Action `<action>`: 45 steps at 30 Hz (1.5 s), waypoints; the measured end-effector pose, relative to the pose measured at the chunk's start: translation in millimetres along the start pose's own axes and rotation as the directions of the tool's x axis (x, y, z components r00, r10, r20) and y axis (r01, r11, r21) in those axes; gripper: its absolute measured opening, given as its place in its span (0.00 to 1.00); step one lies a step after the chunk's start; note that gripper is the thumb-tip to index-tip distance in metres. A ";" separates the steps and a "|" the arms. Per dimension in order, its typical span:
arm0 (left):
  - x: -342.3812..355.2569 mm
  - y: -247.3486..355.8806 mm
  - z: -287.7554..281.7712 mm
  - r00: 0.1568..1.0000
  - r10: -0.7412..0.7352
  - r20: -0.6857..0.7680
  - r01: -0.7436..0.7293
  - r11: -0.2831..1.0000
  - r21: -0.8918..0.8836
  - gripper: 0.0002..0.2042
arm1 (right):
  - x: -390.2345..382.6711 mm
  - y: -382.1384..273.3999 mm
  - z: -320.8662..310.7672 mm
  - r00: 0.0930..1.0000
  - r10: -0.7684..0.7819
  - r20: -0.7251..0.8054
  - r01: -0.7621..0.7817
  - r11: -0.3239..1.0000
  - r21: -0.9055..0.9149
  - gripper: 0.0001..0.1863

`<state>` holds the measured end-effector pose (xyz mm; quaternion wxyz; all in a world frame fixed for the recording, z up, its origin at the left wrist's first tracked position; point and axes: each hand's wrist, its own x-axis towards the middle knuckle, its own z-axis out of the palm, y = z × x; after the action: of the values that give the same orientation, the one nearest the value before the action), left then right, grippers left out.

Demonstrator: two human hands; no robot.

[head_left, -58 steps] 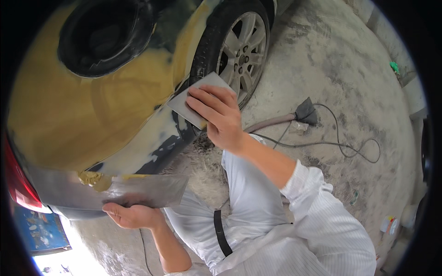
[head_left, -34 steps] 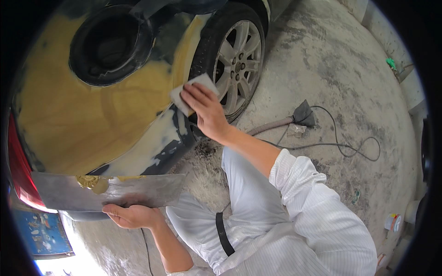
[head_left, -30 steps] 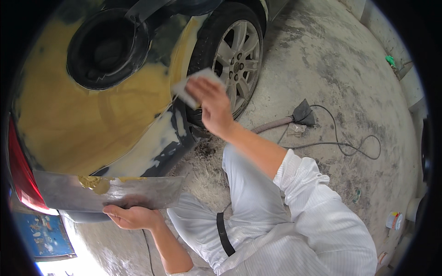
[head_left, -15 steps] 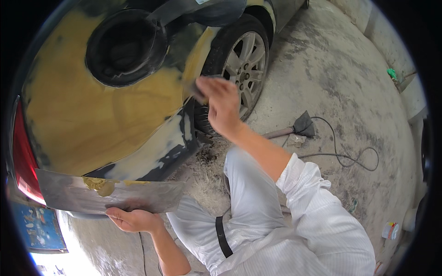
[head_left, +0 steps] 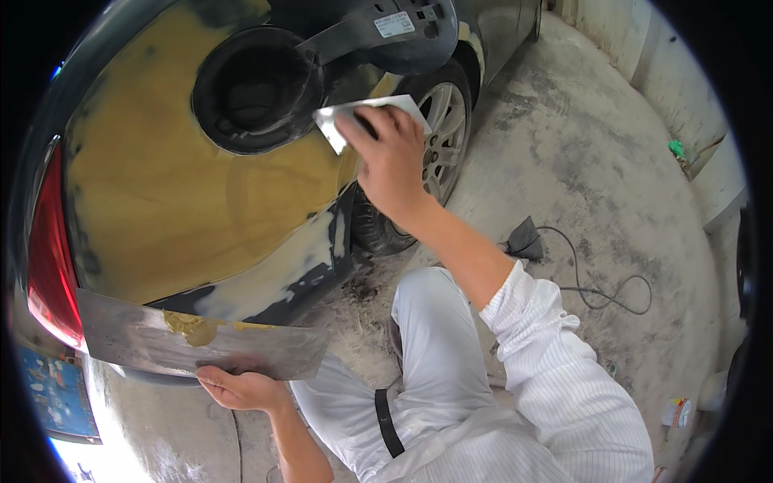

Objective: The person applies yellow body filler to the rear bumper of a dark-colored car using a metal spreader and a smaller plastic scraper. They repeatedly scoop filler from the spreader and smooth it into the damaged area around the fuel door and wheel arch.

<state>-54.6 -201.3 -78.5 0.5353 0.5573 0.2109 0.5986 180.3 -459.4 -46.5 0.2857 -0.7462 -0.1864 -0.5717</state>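
- Filler board (head_left: pixel 201 344), a flat metal sheet with a dab of yellowish putty (head_left: pixel 192 326), lies low at the car's rear, gripped from beneath by the left hand (head_left: pixel 241 389).
- Right hand (head_left: pixel 392 165), higher up, clamps a small metal spreader (head_left: pixel 366 113) against the yellow-filled car panel (head_left: pixel 185 201) beside the open fuel filler recess (head_left: pixel 254 88).
- Beyond: the wheel (head_left: pixel 439 137), then a black cable (head_left: pixel 600 286) on the concrete floor (head_left: pixel 604 185).

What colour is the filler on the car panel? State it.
Mustard yellow filler, seen best in the head view.

The right hand (head_left: pixel 392 157) has carried its spreader (head_left: pixel 366 117) up the panel (head_left: pixel 185 201), from the wheel (head_left: pixel 439 141) to beside the filler opening (head_left: pixel 256 88).
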 end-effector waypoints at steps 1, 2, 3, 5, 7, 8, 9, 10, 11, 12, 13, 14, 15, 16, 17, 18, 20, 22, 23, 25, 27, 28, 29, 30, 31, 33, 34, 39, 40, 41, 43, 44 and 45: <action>0.4 -2.3 -2.0 1.000 -0.007 0.007 0.007 1.000 -0.009 0.32 | -0.9 -1.1 -2.4 0.996 -0.082 -0.031 0.083 0.996 0.033 0.35; 0.9 -4.3 -3.9 1.000 -0.013 0.017 0.013 1.000 -0.014 0.32 | -0.3 -0.9 -4.2 0.995 -0.082 -0.050 0.084 0.996 0.034 0.35; 1.4 -6.0 -5.4 0.999 -0.018 0.028 0.018 1.000 -0.015 0.32 | 1.1 0.3 -5.2 1.000 -0.022 -0.009 0.022 1.000 -0.016 0.34; 0.4 -8.5 -8.8 1.000 -0.025 0.017 0.025 1.000 -0.006 0.32 | 6.9 3.9 -6.0 1.000 0.017 -0.011 -0.018 0.994 -0.109 0.33; 0.8 -9.6 -11.5 0.999 -0.029 0.017 0.029 1.000 -0.007 0.32 | 8.5 1.9 -5.7 0.999 0.029 0.015 -0.028 0.995 -0.092 0.36; 1.0 -10.2 -13.0 0.999 -0.031 0.019 0.031 0.999 -0.017 0.32 | 6.9 -1.5 -5.8 0.999 0.026 0.044 -0.021 0.994 -0.111 0.34; 1.7 -10.7 -14.5 0.999 -0.032 0.022 0.033 0.999 -0.025 0.32 | 2.2 -7.2 -6.9 0.997 0.023 0.073 -0.014 0.991 -0.130 0.33; 2.1 -11.1 -16.4 0.999 -0.033 0.022 0.034 0.999 -0.027 0.32 | -5.9 -16.9 -8.3 0.995 0.015 0.102 -0.007 0.997 -0.077 0.32; 2.8 -11.7 -18.2 0.999 -0.035 0.023 0.035 0.999 -0.027 0.32 | -12.9 -25.8 -8.1 0.995 -0.007 0.099 0.012 0.999 -0.047 0.32; 3.5 -12.0 -20.5 0.999 -0.035 0.025 0.036 0.999 -0.027 0.32 | -17.5 -31.7 -8.1 0.995 -0.029 0.094 0.031 0.999 -0.016 0.33; 4.5 -12.5 -22.5 0.999 -0.037 0.028 0.038 0.999 -0.033 0.32 | -18.9 -32.9 -7.5 0.992 -0.120 0.047 0.120 0.993 0.018 0.33; 5.8 -12.8 -24.7 0.999 -0.039 0.033 0.040 0.999 -0.037 0.32 | -18.8 -32.5 -6.9 0.998 -0.058 0.021 0.057 0.998 0.041 0.33; 7.0 -13.0 -26.9 0.998 -0.040 0.038 0.042 0.998 -0.041 0.32 | -17.6 -31.4 -5.7 1.000 0.013 0.028 -0.012 1.000 -0.003 0.33; 7.7 -13.1 -29.0 0.999 -0.043 0.027 0.045 0.998 -0.046 0.32 | -14.4 -28.5 -4.3 0.999 0.038 0.007 -0.038 0.998 -0.042 0.33; 8.2 -13.4 -31.0 0.999 -0.047 0.015 0.048 0.998 -0.051 0.32 | -11.2 -26.8 -2.9 0.995 0.096 0.003 -0.095 0.992 -0.086 0.33; 9.2 -13.2 -32.7 0.999 -0.049 0.004 0.049 0.997 -0.056 0.32 | -8.2 -26.3 -1.3 0.994 0.107 0.008 -0.106 0.991 -0.081 0.33; 8.8 -14.0 -35.0 0.998 -0.063 -0.012 0.063 0.997 -0.045 0.32 | -7.6 -34.1 0.5 0.995 0.087 0.058 -0.082 0.994 -0.075 0.33; 8.3 -14.7 -36.5 0.997 -0.071 -0.019 0.071 0.996 -0.045 0.32 | -15.6 -54.6 -0.2 0.995 0.047 0.093 -0.043 0.998 -0.050 0.34; 8.1 -14.9 -37.1 0.997 -0.073 -0.017 0.072 0.996 -0.048 0.32 | -20.2 -67.1 0.4 0.995 0.020 0.096 -0.020 1.000 0.001 0.34; 9.0 -14.9 -39.0 0.999 -0.052 -0.008 0.051 0.998 -0.036 0.31 | -27.3 -87.4 2.0 0.993 -0.057 0.101 0.046 0.994 0.101 0.35; 11.4 -13.8 -42.1 1.000 0.016 0.005 -0.016 1.000 -0.012 0.30 | -28.2 -93.1 2.8 0.998 0.030 0.053 -0.034 0.996 0.083 0.34; 13.0 -12.6 -44.5 1.000 -0.010 -0.011 0.010 1.000 -0.011 0.30 | -25.8 -92.0 3.8 0.997 0.060 0.040 -0.062 0.997 0.049 0.34; 14.6 -11.7 -47.0 1.000 -0.013 -0.016 0.013 1.000 -0.013 0.30 | -22.6 -88.9 4.9 0.993 0.117 0.033 -0.117 0.993 0.004 0.33; 16.2 -10.9 -49.2 1.000 0.004 -0.026 -0.005 1.000 -0.022 0.29 | -17.1 -84.4 6.0 0.994 0.109 0.021 -0.109 0.994 0.001 0.32; 18.1 -10.3 -50.9 1.000 -0.005 -0.028 0.004 1.000 -0.027 0.29 | -13.8 -82.1 5.2 0.991 0.124 0.042 -0.123 0.992 -0.007 0.31; 20.0 -9.9 -53.7 0.999 0.031 -0.043 -0.034 0.998 -0.050 0.29 | -6.4 -82.0 -0.8 0.983 0.153 0.099 -0.151 0.988 -0.024 0.31; 21.1 -9.5 -55.0 0.999 0.011 -0.051 -0.013 0.999 -0.032 0.28 | -3.0 -85.0 -7.1 0.992 0.114 0.048 -0.112 0.993 -0.033 0.26; 21.7 -4.0 -43.3 0.996 0.061 -0.062 -0.059 0.998 0.027 0.26 | -11.9 -136.3 -87.3 0.854 0.234 0.465 -0.488 0.673 0.556 0.14; 20.0 -0.2 -40.8 0.988 -0.156 -0.016 0.155 0.987 -0.041 0.25 | -22.4 -154.2 -106.3 0.755 0.227 0.615 -0.638 0.471 0.609 0.13; 17.5 0.6 -29.9 0.997 -0.069 0.036 0.071 0.995 -0.071 0.25 | -30.3 -168.2 -117.6 0.822 0.083 0.564 -0.523 0.504 0.688 0.14; 15.4 4.0 -7.9 1.000 -0.016 0.019 0.018 0.993 -0.117 0.24 | -45.6 -184.5 -136.7 0.773 -0.013 0.635 -0.538 0.518 0.666 0.17; 18.3 7.1 -1.6 1.000 0.016 0.008 -0.015 0.991 -0.130 0.25 | -46.0 -177.7 -134.4 0.798 -0.059 0.600 -0.416 0.666 0.619 0.19; 21.9 10.5 2.0 1.000 0.026 -0.004 -0.027 0.991 -0.130 0.26 | -44.4 -166.6 -129.8 0.813 -0.109 0.572 -0.280 0.788 0.549 0.21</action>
<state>-52.8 -186.3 -59.4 0.5623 0.5231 0.1646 0.6190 -29.7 -412.4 -29.9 0.4675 -0.7580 -0.4020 -0.2129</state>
